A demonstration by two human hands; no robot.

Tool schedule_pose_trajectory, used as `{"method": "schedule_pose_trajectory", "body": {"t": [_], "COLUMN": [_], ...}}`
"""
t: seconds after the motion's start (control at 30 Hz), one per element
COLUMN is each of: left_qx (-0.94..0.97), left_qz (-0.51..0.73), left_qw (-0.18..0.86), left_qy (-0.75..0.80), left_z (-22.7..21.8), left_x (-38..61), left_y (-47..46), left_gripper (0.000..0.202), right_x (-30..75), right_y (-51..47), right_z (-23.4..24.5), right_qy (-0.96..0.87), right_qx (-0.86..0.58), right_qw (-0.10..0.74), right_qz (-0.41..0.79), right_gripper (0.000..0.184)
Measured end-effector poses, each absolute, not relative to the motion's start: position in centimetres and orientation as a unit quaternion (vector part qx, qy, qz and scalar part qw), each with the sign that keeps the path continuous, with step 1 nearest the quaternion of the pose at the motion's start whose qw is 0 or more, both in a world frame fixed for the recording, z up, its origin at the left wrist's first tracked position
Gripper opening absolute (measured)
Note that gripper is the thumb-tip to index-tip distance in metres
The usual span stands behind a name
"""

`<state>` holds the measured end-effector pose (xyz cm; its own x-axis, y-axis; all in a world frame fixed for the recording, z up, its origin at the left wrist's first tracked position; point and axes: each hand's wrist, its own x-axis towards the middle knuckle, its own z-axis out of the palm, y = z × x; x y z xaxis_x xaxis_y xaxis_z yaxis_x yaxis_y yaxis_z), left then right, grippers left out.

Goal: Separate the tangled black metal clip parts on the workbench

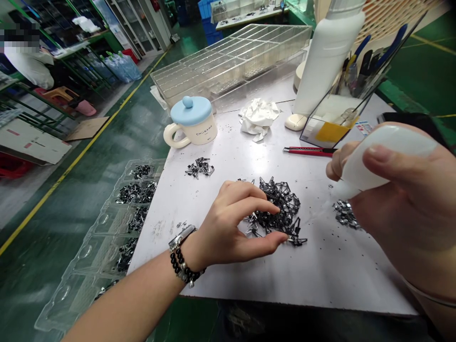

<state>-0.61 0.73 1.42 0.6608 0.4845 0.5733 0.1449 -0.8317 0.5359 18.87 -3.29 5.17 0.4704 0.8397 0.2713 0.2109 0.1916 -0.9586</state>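
Note:
My left hand (237,223) reaches into a heap of small black metal parts (281,209) in the middle of the white table (320,275), thumb and fingers curled around the heap's left edge with a few parts between them. Close to the camera at the right, my right hand (399,190) is closed on a white smooth object (381,152), held above the table. Below that hand lies a small pile of shiny grey parts (345,213). Another small cluster of black parts (200,167) lies farther back on the left.
A cream mug with a blue lid (192,121), crumpled white tissue (259,116), a red-and-black tool (309,151), a white bottle (326,57) and a clear holder with pliers (342,114) stand at the back. Clear compartment trays (228,61) lie behind. A plastic tray of black parts (124,223) hangs off the left edge.

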Motion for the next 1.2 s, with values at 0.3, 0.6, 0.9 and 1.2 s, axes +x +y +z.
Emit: {"method": "schedule_pose_trajectory", "body": {"t": [0.3,0.6,0.9,1.2], "left_qx": [0.881,0.880,0.901,0.916], "left_qz": [0.373,0.377,0.323,0.282], "left_qw": [0.230,0.231,0.279,0.273], "left_qy": [0.180,0.176,0.080,-0.088], "left_z": [1.3,1.3,1.5,0.7], "left_x": [-0.7,-0.7,-0.5,0.7], "left_y": [0.7,0.8,0.5,-2.9], "left_gripper": [0.027,0.027,0.028,0.024], "right_x": [18.9,21.9,23.2,20.8], "right_y": [-3.3,-1.3,1.1,-1.1], "right_z": [4.7,2.7,-1.2,1.5], "right_qy": [-0.434,-0.430,-0.563,-0.636], "right_qx": [-0.560,-0.549,-0.701,-0.644], "right_qw": [0.651,0.689,0.421,0.423], "right_qz": [0.272,0.198,0.121,-0.048], "right_gripper": [0.018,0.018,0.033,0.023]}}
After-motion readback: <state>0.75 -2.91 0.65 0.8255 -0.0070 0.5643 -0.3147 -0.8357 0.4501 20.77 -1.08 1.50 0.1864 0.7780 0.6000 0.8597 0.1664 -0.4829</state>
